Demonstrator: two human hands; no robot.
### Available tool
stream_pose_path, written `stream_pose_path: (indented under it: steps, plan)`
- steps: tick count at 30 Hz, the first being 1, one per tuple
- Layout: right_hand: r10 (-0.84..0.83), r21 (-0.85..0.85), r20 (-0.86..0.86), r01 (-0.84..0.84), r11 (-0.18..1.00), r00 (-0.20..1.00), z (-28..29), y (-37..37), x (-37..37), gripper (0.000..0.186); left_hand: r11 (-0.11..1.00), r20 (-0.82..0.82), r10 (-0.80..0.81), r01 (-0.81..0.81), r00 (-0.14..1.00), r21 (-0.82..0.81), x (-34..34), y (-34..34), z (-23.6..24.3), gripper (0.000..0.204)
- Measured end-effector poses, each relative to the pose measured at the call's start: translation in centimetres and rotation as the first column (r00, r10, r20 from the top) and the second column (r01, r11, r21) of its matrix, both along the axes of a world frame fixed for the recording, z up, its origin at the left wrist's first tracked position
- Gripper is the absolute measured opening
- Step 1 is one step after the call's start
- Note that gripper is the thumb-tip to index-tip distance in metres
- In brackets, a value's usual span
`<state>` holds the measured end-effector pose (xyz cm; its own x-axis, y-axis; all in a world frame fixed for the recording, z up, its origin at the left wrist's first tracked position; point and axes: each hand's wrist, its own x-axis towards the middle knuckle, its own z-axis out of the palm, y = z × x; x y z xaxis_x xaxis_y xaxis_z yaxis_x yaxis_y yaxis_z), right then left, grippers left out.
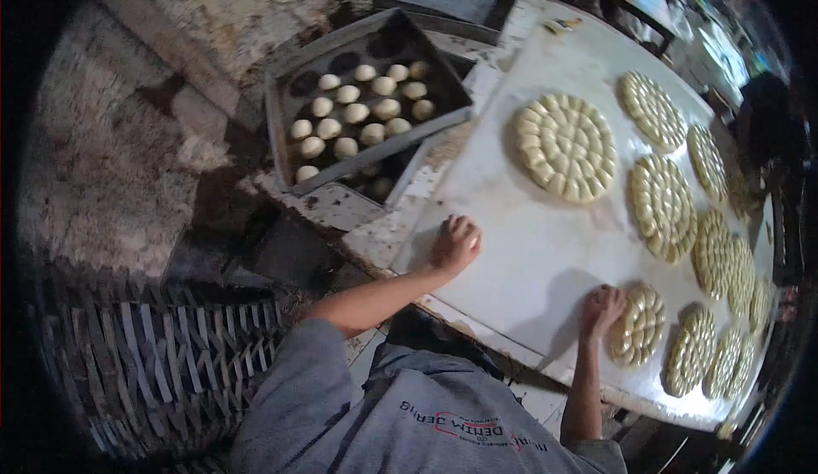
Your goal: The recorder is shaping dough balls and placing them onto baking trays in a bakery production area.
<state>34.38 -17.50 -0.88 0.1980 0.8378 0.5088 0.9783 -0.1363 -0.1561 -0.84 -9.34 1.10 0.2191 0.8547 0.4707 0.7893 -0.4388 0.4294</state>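
1. The largest thing is a broad white smooth-topped table (511,261), its far edge curving away to the right.
2. A dark rectangular metal tray (409,140) sits at an angle beyond the left hand, at the table's left end.
3. A large, round, pale-yellow dough disc with a segmented surface (567,147) lies on the tabletop, well apart from both hands; more such discs crowd the right side.
4. A smaller round of glossy, segmented yellow dough (639,325) lies just beside the right hand; I cannot tell whether they touch.
5. The left hand (457,244) and right hand (604,308) are over the tabletop, fingers curled inward; whether either grips anything, I cannot tell.
6. Small, round, cream-coloured dough balls (356,113) rest spaced out inside the tray.
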Motion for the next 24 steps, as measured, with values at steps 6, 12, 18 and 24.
stream_pose_path:
  steps: [6, 12, 18, 24]
  plan:
    - [-0.244, -0.232, -0.185, 0.199, 0.952, 0.952, 0.6, 1.5, -6.3, 0.023, 0.886, -0.019, -0.293, 0.263, 0.956, -0.383, -0.3, -0.9, 1.4, 0.03]
    - [-0.312, -0.335, -0.213, 0.231, 0.913, 0.926, 3.6, -0.9, -13.6, 0.028, 0.572, 0.283, -0.456, 0.521, 0.844, -0.633, -20.9, 8.7, 15.9, 0.033]
    - [0.006, 0.069, -0.984, -0.353, 0.933, -0.176, 12.3, 9.1, -27.1, 0.043, 0.935, 0.26, 0.093, 0.006, 0.961, -0.354, -40.6, 16.6, 19.5, 0.03]
    - [0.265, 0.341, -0.936, -0.778, 0.528, -0.231, 24.3, 20.7, -50.9, 0.051, 0.965, -0.061, 0.106, -0.117, 0.993, -0.234, -42.5, 12.7, 16.1, 0.052]
